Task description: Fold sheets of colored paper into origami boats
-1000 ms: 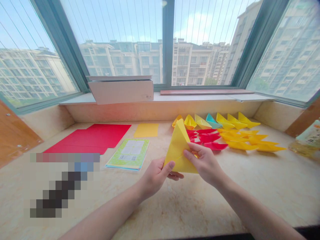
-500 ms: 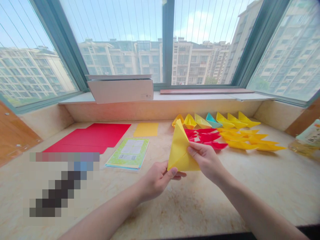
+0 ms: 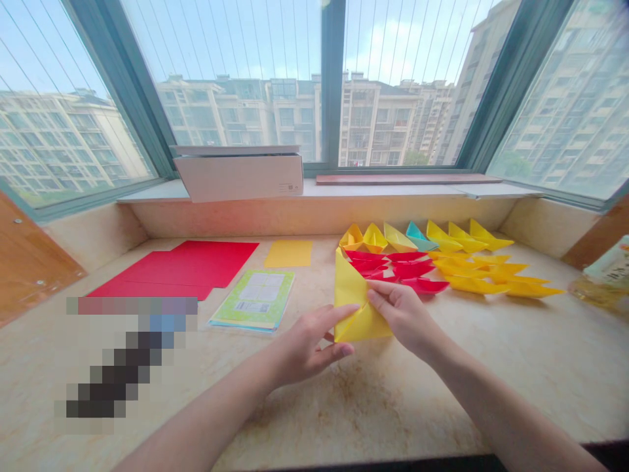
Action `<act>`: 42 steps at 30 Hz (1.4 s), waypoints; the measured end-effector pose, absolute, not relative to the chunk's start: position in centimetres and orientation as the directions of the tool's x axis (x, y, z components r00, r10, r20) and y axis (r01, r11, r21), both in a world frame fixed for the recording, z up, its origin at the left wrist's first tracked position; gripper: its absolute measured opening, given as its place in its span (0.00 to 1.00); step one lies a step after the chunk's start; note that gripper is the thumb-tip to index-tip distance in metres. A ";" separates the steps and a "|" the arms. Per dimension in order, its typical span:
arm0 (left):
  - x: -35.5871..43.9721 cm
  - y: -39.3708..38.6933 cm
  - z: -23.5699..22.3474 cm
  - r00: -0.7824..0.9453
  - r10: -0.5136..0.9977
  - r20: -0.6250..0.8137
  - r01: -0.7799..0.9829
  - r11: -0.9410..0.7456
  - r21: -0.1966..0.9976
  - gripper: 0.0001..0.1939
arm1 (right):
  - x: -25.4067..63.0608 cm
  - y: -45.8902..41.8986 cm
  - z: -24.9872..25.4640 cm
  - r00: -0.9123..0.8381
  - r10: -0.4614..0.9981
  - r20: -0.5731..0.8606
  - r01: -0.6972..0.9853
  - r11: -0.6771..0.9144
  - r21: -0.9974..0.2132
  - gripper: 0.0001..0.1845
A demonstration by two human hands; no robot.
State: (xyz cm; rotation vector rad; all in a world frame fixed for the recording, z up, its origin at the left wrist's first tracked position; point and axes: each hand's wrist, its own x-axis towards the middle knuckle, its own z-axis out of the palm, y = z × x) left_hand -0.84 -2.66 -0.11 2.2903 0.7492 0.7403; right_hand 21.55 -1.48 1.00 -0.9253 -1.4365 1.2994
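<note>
We take the green-fronted paper packet (image 3: 253, 298) on the desk (image 3: 368, 419) as the reference. The workpiece, a folded yellow paper (image 3: 351, 288), is to the right of the packet, held up over the desk. Its long axis stands close to upright: the straight long edge faces the packet, the tip is at the top, and the upper edge slopes down away from the packet.

Our right hand (image 3: 403, 311) is clamped on the side of the paper remote from the packet, thumb on the front face. Our left hand (image 3: 307, 337) is on the packet side. Its index finger lies across the front face; its thumb sits below the bottom edge, spread from the index finger. We cannot tell whether its hidden fingers press the back.

Controlling relation: the paper's lower corner lies immediately right of the left hand, the nearer one, between index finger and thumb.

Other items, from the packet: red sheets (image 3: 181, 269), left and beyond; a yellow sheet (image 3: 288, 253), just beyond; red boats (image 3: 411, 269), a teal boat (image 3: 420, 238) and yellow boats (image 3: 479, 284), right and beyond.
</note>
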 end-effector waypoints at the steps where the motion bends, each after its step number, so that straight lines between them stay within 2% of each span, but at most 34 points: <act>1: -1.1 -2.6 0.0 0.708 0.631 0.318 0.331 -0.693 0.640 0.29 | 21.5 -1.5 1.0 -0.264 0.952 0.157 -0.055 0.147 -0.988 0.22; 5: -1.6 -2.3 0.2 0.751 0.555 0.359 0.337 -0.789 0.514 0.26 | 21.5 -1.5 1.0 -0.272 0.950 0.154 -0.058 0.144 -0.988 0.21; 15: -1.6 -2.4 -0.9 0.709 0.505 0.491 0.304 -0.848 0.433 0.26 | 21.3 -1.8 1.0 -0.204 0.955 0.215 -0.044 0.210 -0.977 0.22; 23: -1.3 -2.9 -0.2 0.693 0.548 0.469 0.349 -0.824 0.447 0.25 | 21.2 -2.3 1.1 -0.169 0.963 0.212 -0.029 0.210 -0.977 0.22; 31: -1.4 -2.8 -0.2 0.712 0.530 0.461 0.361 -0.839 0.408 0.26 | 21.3 -2.2 0.9 -0.174 0.957 0.233 0.001 0.237 -0.972 0.18; 36: -1.5 -2.7 -0.3 0.714 0.539 0.447 0.363 -0.831 0.422 0.27 | 21.3 -2.2 0.8 -0.163 0.960 0.226 0.000 0.229 -0.973 0.20; 39: -1.4 -2.6 -0.6 0.691 0.554 0.465 0.349 -0.819 0.456 0.31 | 21.4 -2.0 0.7 -0.130 0.966 0.225 -0.006 0.226 -0.974 0.22; 42: -1.0 -2.8 -0.9 0.634 0.626 0.455 0.352 -0.757 0.551 0.41 | 21.5 -1.8 0.6 -0.093 0.969 0.227 -0.022 0.226 -0.974 0.24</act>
